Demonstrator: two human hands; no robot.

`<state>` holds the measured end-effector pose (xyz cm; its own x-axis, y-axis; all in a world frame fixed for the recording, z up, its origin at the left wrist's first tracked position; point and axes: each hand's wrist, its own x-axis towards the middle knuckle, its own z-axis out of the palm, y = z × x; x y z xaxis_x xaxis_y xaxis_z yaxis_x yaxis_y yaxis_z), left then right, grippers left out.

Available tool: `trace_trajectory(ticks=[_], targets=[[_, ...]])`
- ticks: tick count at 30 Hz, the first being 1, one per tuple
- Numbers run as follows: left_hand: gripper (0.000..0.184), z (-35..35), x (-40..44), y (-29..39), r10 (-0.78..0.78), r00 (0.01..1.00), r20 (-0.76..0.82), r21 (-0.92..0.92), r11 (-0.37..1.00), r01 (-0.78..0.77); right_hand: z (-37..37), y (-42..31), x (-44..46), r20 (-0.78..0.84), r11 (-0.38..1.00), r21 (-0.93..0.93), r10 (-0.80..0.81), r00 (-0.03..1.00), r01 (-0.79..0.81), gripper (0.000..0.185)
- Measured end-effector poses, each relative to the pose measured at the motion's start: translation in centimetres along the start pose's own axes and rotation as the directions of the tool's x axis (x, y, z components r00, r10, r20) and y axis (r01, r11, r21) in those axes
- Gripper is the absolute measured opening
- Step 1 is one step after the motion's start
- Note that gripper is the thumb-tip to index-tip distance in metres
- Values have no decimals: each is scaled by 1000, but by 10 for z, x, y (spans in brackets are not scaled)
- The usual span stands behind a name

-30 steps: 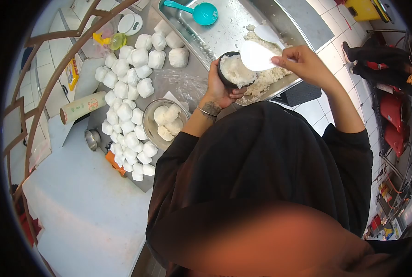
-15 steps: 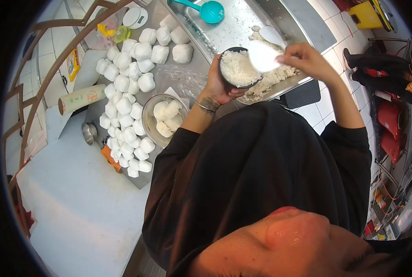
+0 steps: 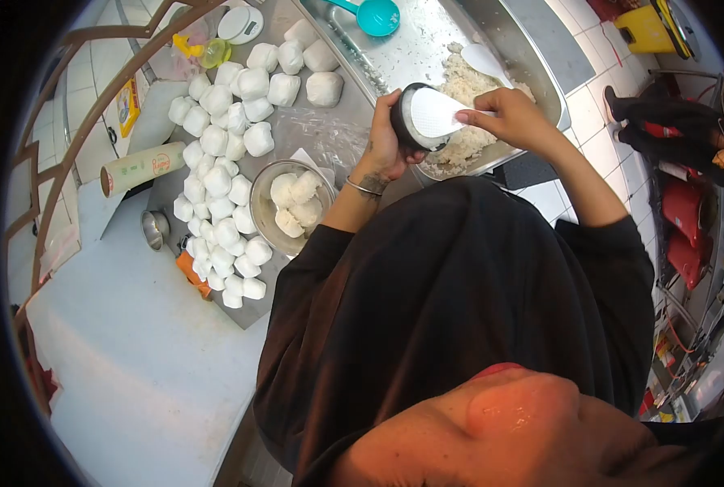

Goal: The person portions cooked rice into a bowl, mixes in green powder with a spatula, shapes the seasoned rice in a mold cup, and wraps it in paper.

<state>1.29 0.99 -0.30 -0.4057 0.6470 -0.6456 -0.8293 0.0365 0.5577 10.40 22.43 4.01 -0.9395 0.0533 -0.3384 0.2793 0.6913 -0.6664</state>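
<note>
My left hand [image 3: 384,146] is wrapped round a black bowl [image 3: 398,122], tilted so its mouth faces right. Gripped in my right hand [image 3: 510,118] is a white rice paddle [image 3: 437,114]. Its dimpled blade lies across the bowl's mouth and hides most of what is inside. Just beyond and below the bowl, cooked rice [image 3: 467,85] is heaped in a large metal tray [image 3: 553,89]. A second white paddle [image 3: 482,62] rests on that rice. At the tray's far end lies a teal scoop [image 3: 377,18].
Many white wrapped bundles [image 3: 216,142] cover the metal table to the left. A metal bowl [image 3: 258,207] with rice lumps stands near my left forearm, beside crumpled clear plastic [image 3: 313,134]. Farther off are a kitchen scale [image 3: 240,24], a paper roll [image 3: 139,169] and a small metal cup [image 3: 155,230].
The black bowl has tipped toward the right. My right hand has come slightly lower and closer, bringing the paddle from above the bowl's right edge across its mouth.
</note>
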Motion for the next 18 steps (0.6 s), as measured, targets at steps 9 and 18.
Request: trace_trajectory(ticks=[9, 18], targets=[[62, 7, -17, 5, 54, 999, 1, -98, 994, -53, 31, 4, 12, 220, 958, 285, -29, 975, -36, 58], [66, -58, -66, -21, 265, 951, 158, -505, 850, -153, 38, -49, 38, 222, 941, 321, -182, 958, 105, 44]])
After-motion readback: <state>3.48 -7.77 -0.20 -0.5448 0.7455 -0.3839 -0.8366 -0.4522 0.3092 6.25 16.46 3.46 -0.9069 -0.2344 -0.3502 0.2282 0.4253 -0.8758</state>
